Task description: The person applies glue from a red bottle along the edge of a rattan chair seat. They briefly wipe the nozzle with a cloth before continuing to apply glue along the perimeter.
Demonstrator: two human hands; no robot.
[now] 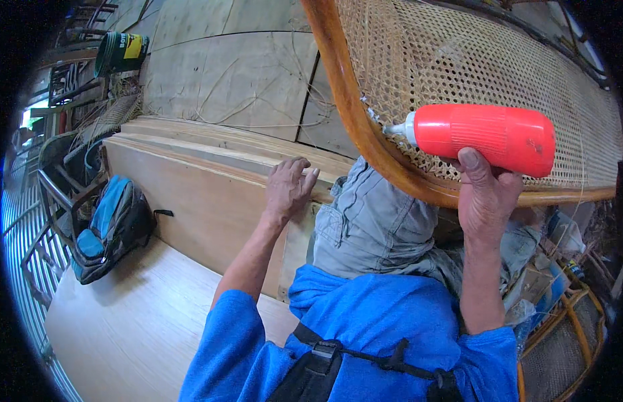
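My right hand is wrapped round a red squeeze bottle, thumb on its near side. The bottle lies nearly level, and its pale nozzle points left at the inner edge of a curved, varnished wooden frame. Woven cane webbing fills that frame. White, glue-like stuff shows along the edge where cane and wood meet, close to the nozzle tip. My left hand rests on the top edge of stacked wooden boards, with thumb and fingers apart and nothing held.
A grey and blue backpack sits at the left on a pale board surface. Farther back stands a dark green bucket. Loose cane strands lie on the floor panels. Another cane-and-wood piece is at the lower right.
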